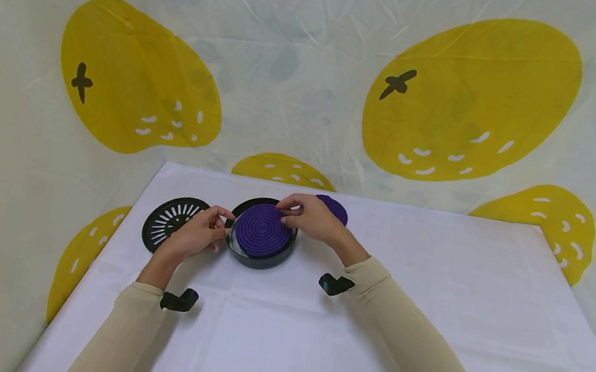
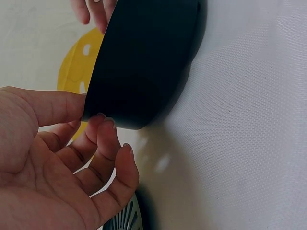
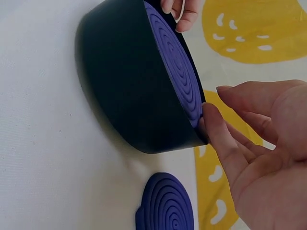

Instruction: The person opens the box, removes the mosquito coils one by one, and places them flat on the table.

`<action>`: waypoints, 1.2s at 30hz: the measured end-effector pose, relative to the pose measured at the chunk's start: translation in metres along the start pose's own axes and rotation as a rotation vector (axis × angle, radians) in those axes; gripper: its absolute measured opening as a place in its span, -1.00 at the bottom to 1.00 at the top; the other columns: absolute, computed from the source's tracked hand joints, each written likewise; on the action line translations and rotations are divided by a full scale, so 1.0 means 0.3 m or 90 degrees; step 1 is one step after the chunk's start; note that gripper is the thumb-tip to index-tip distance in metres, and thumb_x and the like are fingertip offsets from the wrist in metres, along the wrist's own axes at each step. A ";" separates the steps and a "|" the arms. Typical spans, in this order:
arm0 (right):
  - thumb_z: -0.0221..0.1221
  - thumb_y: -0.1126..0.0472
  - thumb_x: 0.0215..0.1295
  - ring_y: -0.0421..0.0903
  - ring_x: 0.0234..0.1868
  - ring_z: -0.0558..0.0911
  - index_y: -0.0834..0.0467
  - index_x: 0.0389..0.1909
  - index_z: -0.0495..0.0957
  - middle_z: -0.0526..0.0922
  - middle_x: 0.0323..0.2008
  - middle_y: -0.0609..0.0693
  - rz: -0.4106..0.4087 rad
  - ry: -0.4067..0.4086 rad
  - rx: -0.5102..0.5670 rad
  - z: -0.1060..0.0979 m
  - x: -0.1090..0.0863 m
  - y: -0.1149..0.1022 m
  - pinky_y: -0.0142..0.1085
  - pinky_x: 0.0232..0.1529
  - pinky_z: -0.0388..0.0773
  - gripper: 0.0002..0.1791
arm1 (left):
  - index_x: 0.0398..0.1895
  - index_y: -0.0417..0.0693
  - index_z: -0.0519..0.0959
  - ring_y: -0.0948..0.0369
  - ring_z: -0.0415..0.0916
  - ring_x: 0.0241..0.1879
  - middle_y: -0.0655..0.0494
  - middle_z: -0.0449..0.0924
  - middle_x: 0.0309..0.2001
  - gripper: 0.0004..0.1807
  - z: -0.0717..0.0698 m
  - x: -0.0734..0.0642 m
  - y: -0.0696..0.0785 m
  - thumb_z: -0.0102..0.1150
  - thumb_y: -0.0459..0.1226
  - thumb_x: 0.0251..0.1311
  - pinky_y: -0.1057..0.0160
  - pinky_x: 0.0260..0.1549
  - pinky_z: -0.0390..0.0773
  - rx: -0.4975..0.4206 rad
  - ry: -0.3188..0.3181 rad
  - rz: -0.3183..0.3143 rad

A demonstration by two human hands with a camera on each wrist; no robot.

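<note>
A purple mosquito coil [image 1: 262,230] sits in the mouth of a round black tin [image 1: 258,263], slightly tilted, with part of the tin's shiny inside showing at the left. My left hand [image 1: 200,233] pinches the left rim of the tin between thumb and fingers. At the far right rim is my right hand [image 1: 312,218], one fingertip touching the edge by the coil, thumb and fingers apart. A second purple coil [image 1: 336,209] lies on the table behind the right hand and is partly hidden by it; the right wrist view shows this other coil [image 3: 168,206] more fully.
A black slotted lid [image 1: 158,218] lies left of the tin, partly under my left forearm. White cloth [image 1: 277,346] covers the table. A curtain printed with yellow fruit [image 1: 473,102] hangs behind the table's back edge.
</note>
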State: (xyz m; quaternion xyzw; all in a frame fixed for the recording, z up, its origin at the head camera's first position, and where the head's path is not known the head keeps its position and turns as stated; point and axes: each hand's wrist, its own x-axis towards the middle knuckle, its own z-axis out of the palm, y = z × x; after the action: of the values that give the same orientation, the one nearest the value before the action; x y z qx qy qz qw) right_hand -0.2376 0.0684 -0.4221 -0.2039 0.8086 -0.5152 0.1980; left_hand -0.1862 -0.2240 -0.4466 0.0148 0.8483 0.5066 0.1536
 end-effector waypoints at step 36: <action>0.26 0.42 0.33 -0.06 -0.04 0.67 0.24 0.10 0.61 0.67 0.07 0.12 0.004 0.018 0.078 0.022 -0.014 -0.001 -0.31 -0.02 0.63 -0.67 | 0.21 -0.09 0.45 0.04 0.48 -0.22 0.01 0.40 -0.26 -0.65 0.000 -0.001 0.003 0.18 -0.34 0.40 0.16 -0.34 0.59 0.006 -0.003 -0.005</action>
State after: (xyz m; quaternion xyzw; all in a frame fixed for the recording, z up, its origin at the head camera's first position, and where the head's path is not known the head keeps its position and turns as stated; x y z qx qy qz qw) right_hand -0.2305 0.0656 -0.4238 -0.1821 0.7789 -0.5658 0.2004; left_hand -0.1861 -0.2236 -0.4458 0.0133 0.8504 0.5019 0.1572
